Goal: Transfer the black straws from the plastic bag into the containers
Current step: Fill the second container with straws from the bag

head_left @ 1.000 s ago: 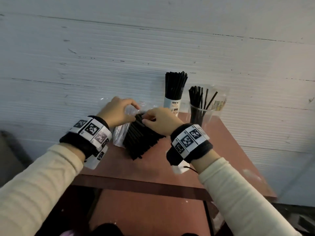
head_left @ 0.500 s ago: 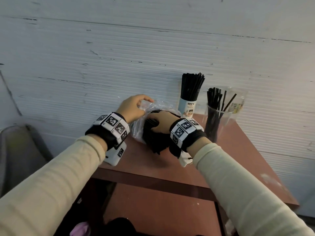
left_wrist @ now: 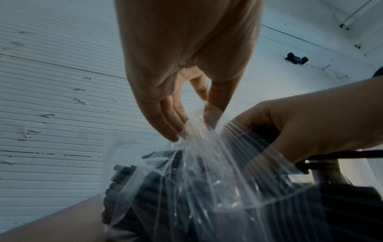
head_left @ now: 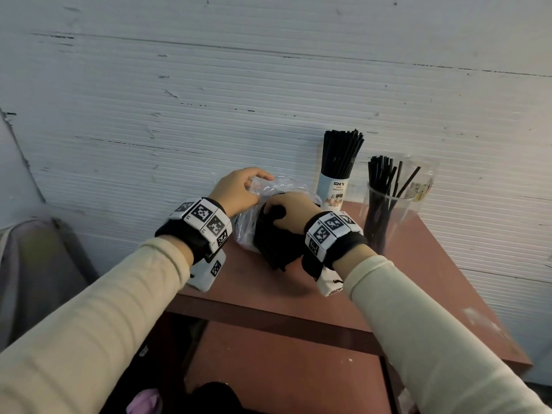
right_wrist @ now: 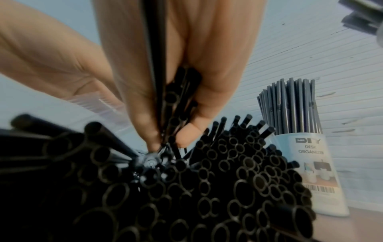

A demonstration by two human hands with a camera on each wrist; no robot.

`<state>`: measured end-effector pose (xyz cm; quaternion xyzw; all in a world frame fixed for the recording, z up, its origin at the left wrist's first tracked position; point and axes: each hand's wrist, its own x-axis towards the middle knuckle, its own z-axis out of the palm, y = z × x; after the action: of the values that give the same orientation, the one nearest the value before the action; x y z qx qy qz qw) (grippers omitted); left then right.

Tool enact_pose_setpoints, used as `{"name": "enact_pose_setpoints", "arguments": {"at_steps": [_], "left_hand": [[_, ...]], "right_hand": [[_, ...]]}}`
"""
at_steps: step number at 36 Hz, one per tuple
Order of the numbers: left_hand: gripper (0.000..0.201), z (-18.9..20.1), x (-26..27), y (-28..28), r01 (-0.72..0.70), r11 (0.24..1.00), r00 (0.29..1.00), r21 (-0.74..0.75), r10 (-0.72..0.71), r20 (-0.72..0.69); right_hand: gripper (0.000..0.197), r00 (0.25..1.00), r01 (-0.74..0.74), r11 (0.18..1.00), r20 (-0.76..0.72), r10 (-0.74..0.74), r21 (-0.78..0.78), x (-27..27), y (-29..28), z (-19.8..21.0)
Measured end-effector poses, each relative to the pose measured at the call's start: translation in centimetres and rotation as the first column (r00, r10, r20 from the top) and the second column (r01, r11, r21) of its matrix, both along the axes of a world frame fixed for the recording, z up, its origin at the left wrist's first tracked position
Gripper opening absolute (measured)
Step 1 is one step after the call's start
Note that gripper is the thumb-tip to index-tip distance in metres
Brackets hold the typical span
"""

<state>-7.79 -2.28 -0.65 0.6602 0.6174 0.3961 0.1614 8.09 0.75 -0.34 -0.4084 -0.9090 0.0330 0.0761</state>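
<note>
A clear plastic bag (head_left: 251,218) (left_wrist: 207,180) with a thick bundle of black straws (head_left: 276,243) (right_wrist: 207,188) lies on the brown table (head_left: 388,294). My left hand (head_left: 239,189) (left_wrist: 186,121) pinches the bag's upper edge and lifts it. My right hand (head_left: 288,209) (right_wrist: 176,114) reaches into the bundle's open ends and grips several straws between thumb and fingers. Behind stand a white DIY organizer tube (head_left: 334,191) (right_wrist: 319,172) packed with straws and a clear cup (head_left: 385,218) holding several straws.
A white ribbed wall (head_left: 209,100) runs right behind the table. Another clear container (head_left: 424,180) stands behind the cup. A grey seat (head_left: 35,264) is at the left. The table's front edge (head_left: 268,318) is near my wrists, with a lower shelf beneath.
The bag and bundle were tipped from lying flat to more upright. My right hand went from the bundle's top into its open ends; my left hand lifted the bag's edge.
</note>
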Motion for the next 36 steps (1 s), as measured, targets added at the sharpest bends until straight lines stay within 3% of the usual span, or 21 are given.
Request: {"name": "enact_pose_setpoints", "arguments": {"at_steps": [27, 33, 36], "left_hand": [[0.065, -0.8, 0.1, 0.7, 0.022, 1.0, 0.999, 0.009, -0.022, -0.027], [0.051, -1.0, 1.1, 0.0, -0.017, 0.987, 0.992, 0.158, 0.036, -0.118], [0.058, -1.0, 2.3, -0.6, 0.056, 0.97, 0.974, 0.237, 0.0, -0.228]], "right_hand": [[0.032, 0.947, 0.016, 0.996, -0.317, -0.044, -0.09, 2.9, 0.5, -0.3], [0.031, 0.939, 0.003, 0.994, -0.342, -0.04, -0.107, 4.8, 0.1, 0.2], [0.031, 0.935, -0.004, 0.989, -0.351, -0.049, -0.15, 6.0, -0.1, 0.5]]}}
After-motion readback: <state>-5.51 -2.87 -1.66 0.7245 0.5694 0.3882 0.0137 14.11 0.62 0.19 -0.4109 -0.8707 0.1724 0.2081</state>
